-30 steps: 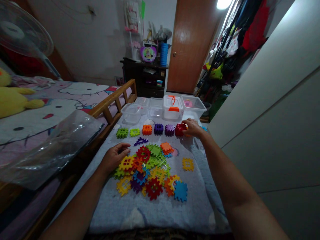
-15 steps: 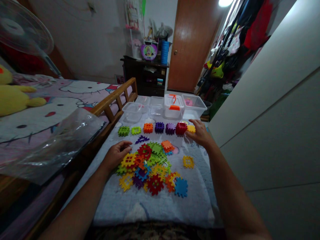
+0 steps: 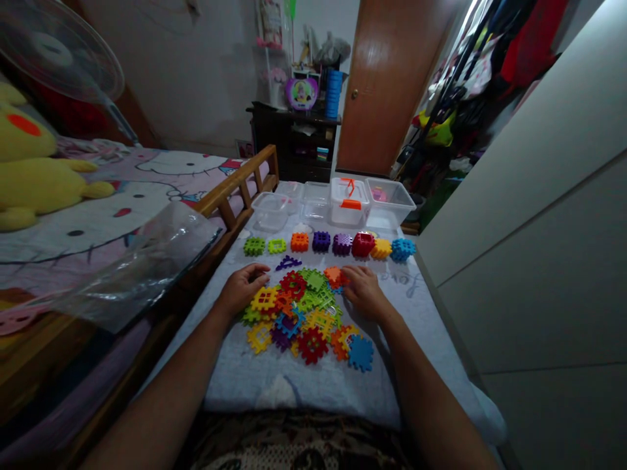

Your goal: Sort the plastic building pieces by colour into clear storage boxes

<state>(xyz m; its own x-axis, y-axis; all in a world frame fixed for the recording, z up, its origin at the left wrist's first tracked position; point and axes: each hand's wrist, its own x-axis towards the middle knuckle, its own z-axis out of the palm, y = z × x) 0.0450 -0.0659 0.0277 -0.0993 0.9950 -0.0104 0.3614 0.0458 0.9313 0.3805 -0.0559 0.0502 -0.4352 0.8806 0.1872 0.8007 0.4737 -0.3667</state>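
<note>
Colourful plastic interlocking blocks lie in a loose pile on the cloth-covered surface. At the pile's left edge rests my left hand, its fingers loosely curved and apart with nothing visible in them. My right hand is at the upper right of the pile, fingertips touching or close beside an orange block; its underside is hidden. Behind the pile, stacked blocks stand in a row by colour, including a red stack, a yellow stack and a blue stack. A purple triangular piece lies between row and pile.
Clear plastic bins and a lidded box with orange clips line the far end. A wooden bed rail and a plastic bag are at left, a white cabinet at right.
My right hand has come back from the yellow stack to the pile, uncovering the blue stack. The single yellow block at right is no longer visible. My left hand stays beside the pile.
</note>
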